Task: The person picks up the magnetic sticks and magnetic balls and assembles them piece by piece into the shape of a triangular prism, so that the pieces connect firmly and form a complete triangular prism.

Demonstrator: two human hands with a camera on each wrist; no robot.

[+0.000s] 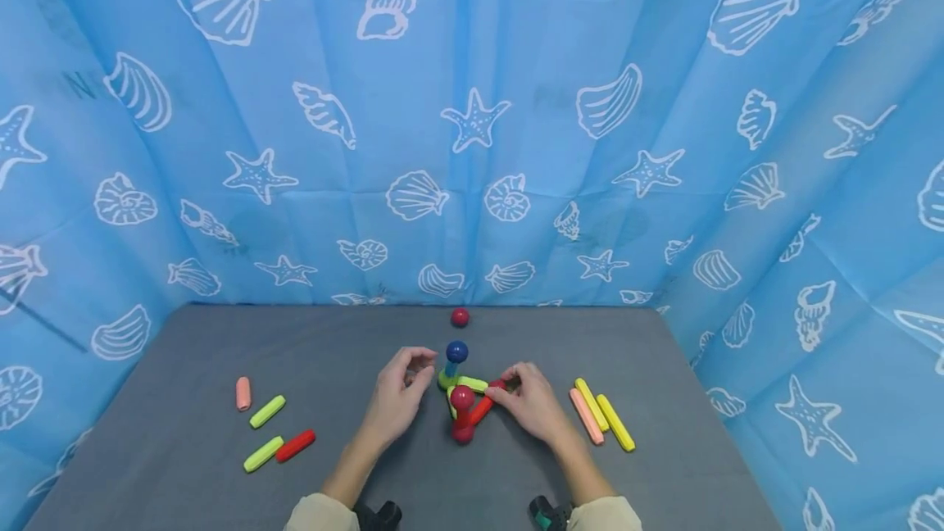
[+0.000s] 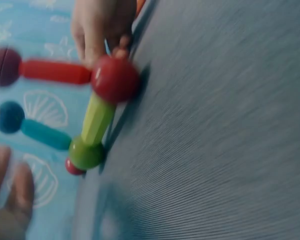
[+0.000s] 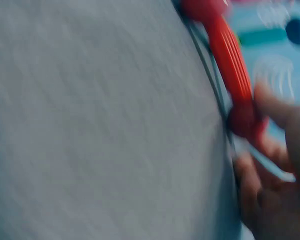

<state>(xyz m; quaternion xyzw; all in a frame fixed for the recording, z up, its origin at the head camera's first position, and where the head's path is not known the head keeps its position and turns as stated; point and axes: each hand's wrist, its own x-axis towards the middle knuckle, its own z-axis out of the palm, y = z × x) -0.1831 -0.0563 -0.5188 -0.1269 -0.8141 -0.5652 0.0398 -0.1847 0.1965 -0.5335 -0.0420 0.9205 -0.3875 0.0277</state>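
A small frame of magnetic rods and balls stands at mid-table. Its triangular base has a green ball (image 2: 87, 153), a near red ball (image 2: 115, 79) and a right red ball (image 3: 244, 119), joined by two lime rods (image 1: 472, 384) and a red rod (image 1: 482, 410). A teal rod (image 2: 46, 134) rises from the green ball, topped by a blue ball (image 1: 456, 351). Another upright red rod (image 2: 56, 71) carries a red ball (image 1: 462, 397). My right hand (image 1: 537, 404) pinches the base's right red ball between thumb and fingers. My left hand (image 1: 398, 398) hovers left of the frame, fingers loosely bent, holding nothing.
Behind the frame lies a loose red ball (image 1: 460, 317). At left are a pink rod (image 1: 243, 393), lime rods (image 1: 267, 411) and a red rod (image 1: 295, 446). Yellow rods (image 1: 615, 423) and a pink rod (image 1: 586, 416) lie at right. A blue shell-patterned curtain (image 1: 472, 228) borders the grey table (image 1: 332, 334).
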